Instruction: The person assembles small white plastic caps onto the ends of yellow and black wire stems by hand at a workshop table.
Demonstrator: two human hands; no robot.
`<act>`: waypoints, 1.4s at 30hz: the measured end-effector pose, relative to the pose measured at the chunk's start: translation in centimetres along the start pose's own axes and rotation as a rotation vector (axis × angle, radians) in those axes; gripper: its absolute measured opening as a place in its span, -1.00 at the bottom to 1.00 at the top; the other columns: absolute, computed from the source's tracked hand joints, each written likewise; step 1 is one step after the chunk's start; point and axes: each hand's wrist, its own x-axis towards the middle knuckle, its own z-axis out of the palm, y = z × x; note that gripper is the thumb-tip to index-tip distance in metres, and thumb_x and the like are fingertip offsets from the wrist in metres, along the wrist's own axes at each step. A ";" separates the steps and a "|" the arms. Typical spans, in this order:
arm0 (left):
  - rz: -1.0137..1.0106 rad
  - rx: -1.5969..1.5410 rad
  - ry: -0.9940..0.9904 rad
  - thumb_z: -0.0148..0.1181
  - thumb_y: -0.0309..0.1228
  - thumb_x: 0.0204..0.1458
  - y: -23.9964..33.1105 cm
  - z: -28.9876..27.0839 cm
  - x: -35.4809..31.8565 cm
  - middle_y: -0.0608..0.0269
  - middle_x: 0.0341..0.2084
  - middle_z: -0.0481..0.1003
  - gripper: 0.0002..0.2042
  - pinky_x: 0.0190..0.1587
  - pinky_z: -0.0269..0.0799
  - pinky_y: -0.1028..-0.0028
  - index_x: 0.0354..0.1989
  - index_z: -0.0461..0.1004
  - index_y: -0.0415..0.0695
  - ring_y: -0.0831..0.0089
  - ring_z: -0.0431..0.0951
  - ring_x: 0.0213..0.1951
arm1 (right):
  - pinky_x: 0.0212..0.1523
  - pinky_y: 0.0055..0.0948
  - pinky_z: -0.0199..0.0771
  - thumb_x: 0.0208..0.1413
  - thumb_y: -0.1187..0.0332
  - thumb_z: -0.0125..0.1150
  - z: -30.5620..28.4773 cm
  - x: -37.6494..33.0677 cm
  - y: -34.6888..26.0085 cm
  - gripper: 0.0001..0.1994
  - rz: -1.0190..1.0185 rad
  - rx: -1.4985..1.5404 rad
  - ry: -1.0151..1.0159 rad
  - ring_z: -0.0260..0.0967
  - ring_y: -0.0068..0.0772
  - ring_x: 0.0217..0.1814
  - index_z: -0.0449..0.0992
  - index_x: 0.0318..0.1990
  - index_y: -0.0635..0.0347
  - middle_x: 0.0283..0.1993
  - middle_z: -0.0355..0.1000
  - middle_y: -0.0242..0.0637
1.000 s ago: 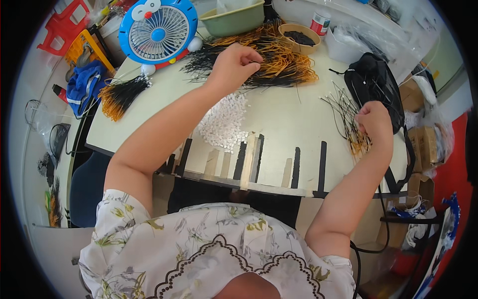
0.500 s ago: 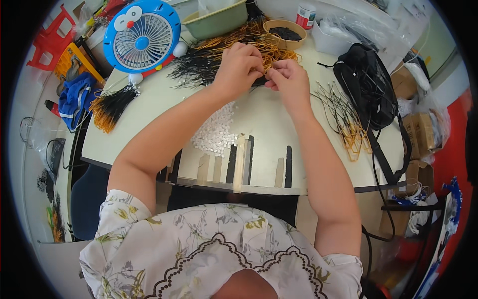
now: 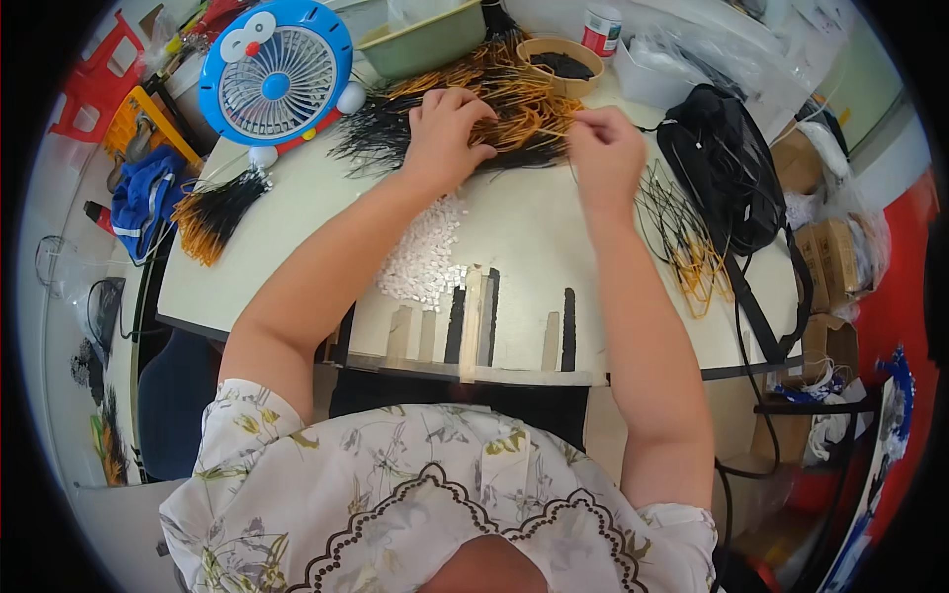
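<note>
What looks like a cord (image 3: 555, 131) is pinched in your right hand (image 3: 605, 148) at the edge of a black-and-orange cord heap (image 3: 494, 74); your left hand (image 3: 450, 140), thumb and fingers parted, shows nothing held. Much appears left: heap large, white pieces (image 3: 420, 259) loose. The smaller right-hand batch (image 3: 697, 262) and white-tipped left bundle (image 3: 222, 212) seem done.

Blue fan (image 3: 275, 87) and blue cloth (image 3: 148, 206) left, black bag (image 3: 720, 183) right
</note>
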 end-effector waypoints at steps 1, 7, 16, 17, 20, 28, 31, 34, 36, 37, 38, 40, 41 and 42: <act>0.012 0.004 -0.055 0.51 -0.39 -0.29 -0.7 -0.6 0.3 0.34 -0.06 0.43 -0.57 0.13 0.13 0.19 -0.15 0.55 0.01 0.21 0.28 0.13 | -0.46 -0.68 0.31 0.05 0.59 0.18 -0.6 0.3 -0.7 -0.92 0.000 0.006 -0.007 0.34 -0.69 -0.50 0.55 -0.30 0.33 -0.46 0.48 -0.38; 0.072 0.017 -0.149 0.47 -0.34 -0.19 -0.9 -1.1 1.6 0.37 -0.02 0.42 -0.59 0.21 0.06 0.19 -0.09 0.56 0.06 0.24 0.26 0.18 | -0.45 -0.67 0.28 0.01 0.59 0.18 -2.6 0.9 -1.8 -0.91 -0.080 -0.144 0.123 0.31 -0.73 -0.49 0.57 -0.31 0.33 -0.48 0.46 -0.42; 0.061 0.098 -0.156 0.44 -0.19 -0.16 -3.6 -1.7 2.1 0.32 0.02 0.43 -0.53 0.24 0.01 0.16 0.03 0.55 0.19 0.24 0.21 0.24 | -0.46 -0.69 0.27 -0.01 0.62 0.18 -6.4 2.8 -1.2 -0.88 -0.207 -0.066 0.381 0.30 -0.70 -0.49 0.57 -0.29 0.35 -0.46 0.46 -0.40; 0.071 0.141 -0.087 0.44 -0.20 -0.17 -4.0 -1.7 1.8 0.32 0.02 0.43 -0.52 0.25 0.00 0.16 0.03 0.55 0.21 0.24 0.20 0.25 | -0.48 -0.69 0.25 -0.02 0.62 0.18 -7.2 2.9 -1.5 -0.88 -0.120 0.064 0.403 0.29 -0.69 -0.52 0.57 -0.29 0.35 -0.47 0.45 -0.40; 0.010 -0.028 -0.187 0.43 -0.22 -0.15 -3.4 -3.0 1.7 0.32 0.05 0.42 -0.51 0.28 -0.01 0.10 0.05 0.53 0.19 0.22 0.19 0.26 | -0.56 -0.69 0.16 -0.05 0.63 0.19 -10.0 3.2 -1.2 -0.87 0.014 0.241 0.429 0.24 -0.66 -0.58 0.56 -0.30 0.36 -0.51 0.42 -0.39; 0.091 -0.294 -0.055 0.29 -0.42 -0.03 -0.5 -6.4 -0.4 0.28 0.01 0.49 -0.83 0.25 0.19 0.20 -0.24 0.64 0.00 0.23 0.31 0.19 | -0.39 -0.61 0.31 0.03 0.52 0.21 -12.6 3.3 -4.4 -0.95 -0.203 -0.695 0.496 0.39 -0.60 -0.41 0.58 -0.37 0.27 -0.48 0.47 -0.40; 0.112 -0.283 -0.066 0.28 -0.42 -0.03 1.4 -4.2 -1.4 0.26 -0.11 0.53 -0.83 0.17 0.28 0.24 -0.23 0.63 -0.05 0.22 0.40 0.09 | -0.35 -0.59 0.40 0.07 0.49 0.25 -12.3 3.5 -2.2 -0.92 0.048 -0.380 -0.046 0.43 -0.56 -0.43 0.58 -0.28 0.26 -0.44 0.51 -0.36; 0.066 -0.292 -0.082 0.26 -0.43 -0.01 2.1 -3.9 -1.9 0.24 -0.20 0.55 -0.84 0.10 0.34 0.30 -0.23 0.61 -0.10 0.22 0.43 0.04 | -0.35 -0.58 0.50 0.11 0.55 0.24 -10.2 3.6 -3.8 -0.88 -0.242 0.052 0.413 0.49 -0.51 -0.41 0.56 -0.20 0.36 -0.37 0.53 -0.27; -0.053 -0.326 -0.138 0.23 -0.47 0.01 1.8 -4.3 -1.9 0.26 -0.17 0.56 -0.78 0.08 0.37 0.33 -0.14 0.60 -0.08 0.25 0.47 0.01 | -0.33 -0.62 0.51 0.11 0.57 0.22 -12.1 4.0 -3.7 -0.84 -0.268 0.338 0.649 0.48 -0.51 -0.41 0.53 -0.15 0.42 -0.33 0.53 -0.22; -0.058 -0.321 -0.136 0.23 -0.47 0.01 1.5 -4.6 -2.2 0.26 -0.17 0.56 -0.78 0.08 0.37 0.33 -0.14 0.60 -0.08 0.25 0.47 0.01 | -0.34 -0.62 0.50 0.10 0.57 0.23 -13.1 4.0 -3.7 -0.84 -0.170 0.306 0.454 0.47 -0.53 -0.41 0.54 -0.15 0.40 -0.33 0.53 -0.24; -0.151 -0.469 -0.130 0.22 -0.49 0.00 1.1 -4.9 -2.4 0.26 -0.16 0.57 -0.75 0.06 0.40 0.35 -0.11 0.59 -0.10 0.29 0.50 -0.02 | -0.35 -0.62 0.48 0.09 0.56 0.24 -13.6 4.0 -3.3 -0.83 -0.073 0.272 0.258 0.46 -0.55 -0.41 0.54 -0.15 0.38 -0.33 0.53 -0.25; -0.238 -0.624 -0.128 0.21 -0.52 0.00 1.2 -5.6 -2.5 0.26 -0.16 0.58 -0.73 0.03 0.43 0.38 -0.09 0.59 -0.12 0.33 0.53 -0.06 | -0.36 -0.63 0.44 0.09 0.53 0.27 -13.1 3.7 -2.9 -0.83 0.169 0.279 -0.132 0.42 -0.60 -0.41 0.55 -0.15 0.32 -0.33 0.52 -0.30; -0.292 -0.740 -0.247 0.22 -0.54 -0.01 1.1 -6.2 -3.0 0.23 -0.15 0.58 -0.73 -0.01 0.45 0.42 -0.09 0.59 -0.15 0.38 0.54 -0.09 | -0.35 -0.64 0.41 0.10 0.49 0.28 -12.7 3.8 -2.7 -0.83 0.210 0.192 -0.237 0.40 -0.62 -0.41 0.55 -0.14 0.28 -0.34 0.51 -0.36; -0.351 -0.850 -0.363 0.22 -0.56 -0.02 1.4 -7.1 -3.4 0.21 -0.15 0.59 -0.73 -0.04 0.47 0.45 -0.10 0.59 -0.19 0.43 0.55 -0.11 | -0.35 -0.64 0.40 0.11 0.48 0.27 -11.7 3.4 -2.8 -0.83 0.237 0.181 -0.299 0.38 -0.65 -0.42 0.54 -0.14 0.27 -0.36 0.50 -0.38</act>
